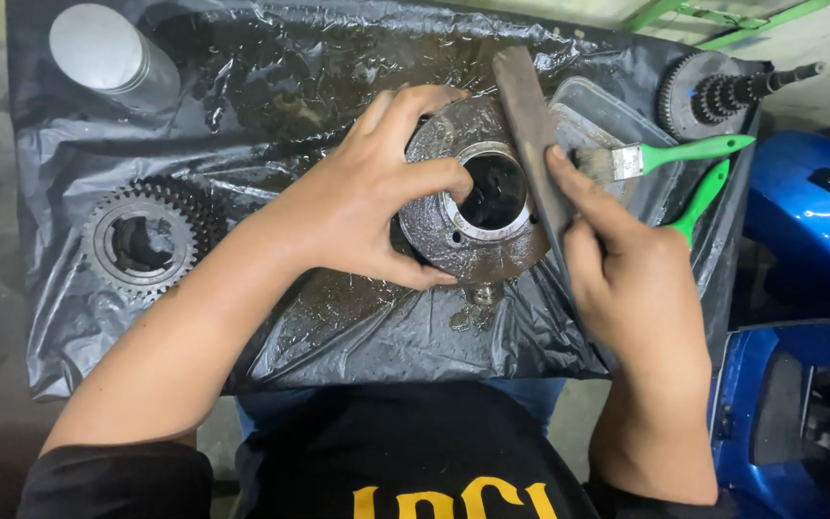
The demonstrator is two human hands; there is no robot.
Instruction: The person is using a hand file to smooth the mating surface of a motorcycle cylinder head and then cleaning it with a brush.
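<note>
Two hands worked over a black plastic sheet (146, 317) spread on the desk. Far left: a grey metal cylinder (108, 53) stood at the top corner, and a greasy toothed gear (146, 240) lay flat below it, well apart from the hands. Centre: the left hand (357, 207) was curled around the round metal hub (453, 240), thumb at its near rim, fingers over the far rim and bore edge, steadying it on the sheet. Right of centre: the right hand (626, 279) gripped a flat metal file (528, 125), index finger pressed along the blade, which lay across the hub's right edge. Judged step: filing the hub's top face or rim; the next stroke would call for a firm hold on the hub and a level blade. Further right: a clear plastic tray (607, 115), a green-handled brush (665, 154) resting across it, a second green handle (703, 197), and a gear cluster on a shaft (713, 96). Blue bodywork (799, 221) was cut off at the right edge. The file's handle end was hidden under the right hand; the hub's underside could not be made out.
</note>
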